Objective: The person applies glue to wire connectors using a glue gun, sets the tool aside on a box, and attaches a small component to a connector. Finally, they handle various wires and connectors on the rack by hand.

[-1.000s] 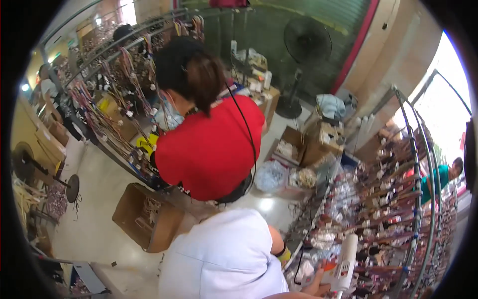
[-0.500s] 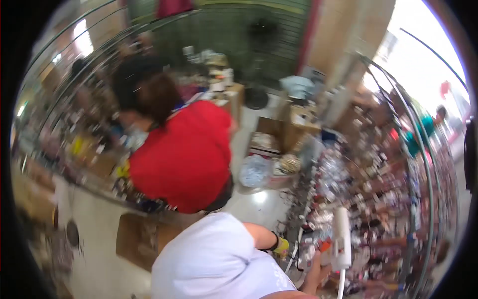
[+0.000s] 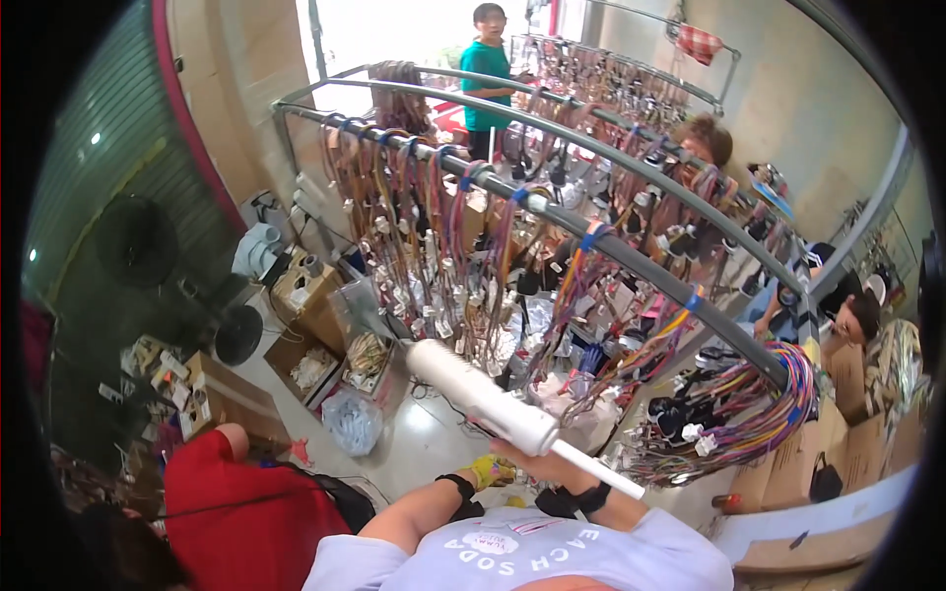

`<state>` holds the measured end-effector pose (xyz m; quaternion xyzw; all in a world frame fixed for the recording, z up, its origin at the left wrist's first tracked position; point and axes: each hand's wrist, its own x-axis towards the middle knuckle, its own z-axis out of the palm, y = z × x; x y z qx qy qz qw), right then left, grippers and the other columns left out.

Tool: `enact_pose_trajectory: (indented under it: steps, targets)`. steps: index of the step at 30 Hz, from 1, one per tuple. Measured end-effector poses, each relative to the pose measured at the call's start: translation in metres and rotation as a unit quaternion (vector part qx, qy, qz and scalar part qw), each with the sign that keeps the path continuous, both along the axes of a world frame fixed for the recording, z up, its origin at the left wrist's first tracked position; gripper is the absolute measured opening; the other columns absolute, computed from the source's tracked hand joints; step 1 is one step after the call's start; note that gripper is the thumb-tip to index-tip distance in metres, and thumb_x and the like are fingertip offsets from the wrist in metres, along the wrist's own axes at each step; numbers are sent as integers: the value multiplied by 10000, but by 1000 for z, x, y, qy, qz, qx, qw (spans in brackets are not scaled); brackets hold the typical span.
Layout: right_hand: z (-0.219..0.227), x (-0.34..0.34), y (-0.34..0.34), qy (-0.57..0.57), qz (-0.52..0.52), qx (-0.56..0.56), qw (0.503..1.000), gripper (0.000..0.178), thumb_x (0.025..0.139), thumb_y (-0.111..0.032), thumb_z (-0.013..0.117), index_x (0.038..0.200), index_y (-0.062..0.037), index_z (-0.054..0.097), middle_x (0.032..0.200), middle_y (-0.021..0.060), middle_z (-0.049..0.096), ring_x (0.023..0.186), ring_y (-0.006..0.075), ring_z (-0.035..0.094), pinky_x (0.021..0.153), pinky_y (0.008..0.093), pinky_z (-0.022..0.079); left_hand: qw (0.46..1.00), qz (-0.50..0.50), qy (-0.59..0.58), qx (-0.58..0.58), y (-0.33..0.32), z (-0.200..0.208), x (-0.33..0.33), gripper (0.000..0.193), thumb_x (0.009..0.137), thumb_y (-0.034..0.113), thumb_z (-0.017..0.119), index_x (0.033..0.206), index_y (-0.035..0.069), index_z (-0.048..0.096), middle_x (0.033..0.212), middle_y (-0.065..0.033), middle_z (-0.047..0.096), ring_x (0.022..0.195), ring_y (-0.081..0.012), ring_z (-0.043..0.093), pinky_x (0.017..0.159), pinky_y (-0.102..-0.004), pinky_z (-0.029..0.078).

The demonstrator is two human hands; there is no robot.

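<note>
A white tube-shaped tool (image 3: 481, 392), with a thinner white rod at its rear end, slants across the view above my hands. My right hand (image 3: 540, 469) is closed beneath its body, by the rear end; the tool hides most of the grip. A black band circles my right wrist. My left hand (image 3: 491, 473), in a yellow glove with a black band at the wrist, is close beside the right one. Its fingers are too small and blurred to read. Bundles of coloured wires (image 3: 424, 236) with white connectors hang from a grey rail (image 3: 552, 212) just beyond.
A person in a red top (image 3: 227, 522) is close at my left. Others include a person in green (image 3: 485, 74) behind the rails. Cardboard boxes (image 3: 305, 295), a bag of clear plastic (image 3: 352, 422) and a black fan (image 3: 135, 239) stand on the left; thick wire bundles (image 3: 788, 414) hang right.
My view has swung to the right, so the wire rack now fills the middle. The white tool, still in my right hand, now lies slanted instead of nearly upright.
</note>
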<state>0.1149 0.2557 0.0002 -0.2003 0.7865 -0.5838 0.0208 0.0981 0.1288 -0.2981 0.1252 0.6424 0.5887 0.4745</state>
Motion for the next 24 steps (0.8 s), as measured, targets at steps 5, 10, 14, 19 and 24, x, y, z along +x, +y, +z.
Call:
enact_pose_trajectory:
  steps: [5, 10, 14, 19, 24]
  targets:
    - [29, -5, -12, 55, 98, -84, 990, 653, 752, -135, 726, 1311, 17, 425, 1227, 124, 551, 1082, 163, 547, 922, 294, 427, 997, 35, -74, -12, 4, -7, -3, 357, 807, 194, 660, 1128, 61, 580, 939, -68, 637, 827, -167, 615, 747, -321, 507]
    - [40, -6, -24, -41, 157, -174, 971, 640, 753, -68, 677, 1331, 9, 413, 1223, 130, 550, 1063, 160, 548, 914, 291, 424, 993, 57, -102, -14, 0, -7, 0, 326, 806, 170, 662, 1105, 62, 590, 919, -64, 641, 804, -164, 619, 721, -307, 513]
    - [49, -8, -17, -62, 206, -197, 957, 615, 769, -64, 662, 1327, 17, 414, 1217, 150, 550, 1071, 199, 560, 926, 295, 419, 990, 70, -122, -16, 0, -7, 4, 301, 805, 150, 664, 1086, 63, 598, 902, -60, 645, 786, -162, 622, 700, -296, 517]
    - [39, -1, -5, -19, 205, -165, 965, 574, 804, -79, 662, 1317, 21, 423, 1204, 125, 563, 1063, 179, 562, 918, 283, 431, 986, 82, -145, -16, 4, -6, 8, 272, 804, 125, 666, 1063, 65, 608, 882, -55, 649, 763, -160, 626, 673, -282, 523]
    - [8, 5, 25, 21, 27, -38, 999, 544, 769, -61, 693, 1264, 5, 480, 1144, 121, 595, 975, 162, 604, 828, 285, 488, 973, 118, -197, -13, -3, 1, 16, 244, 804, 100, 668, 1040, 66, 619, 862, -51, 653, 741, -157, 630, 647, -268, 529]
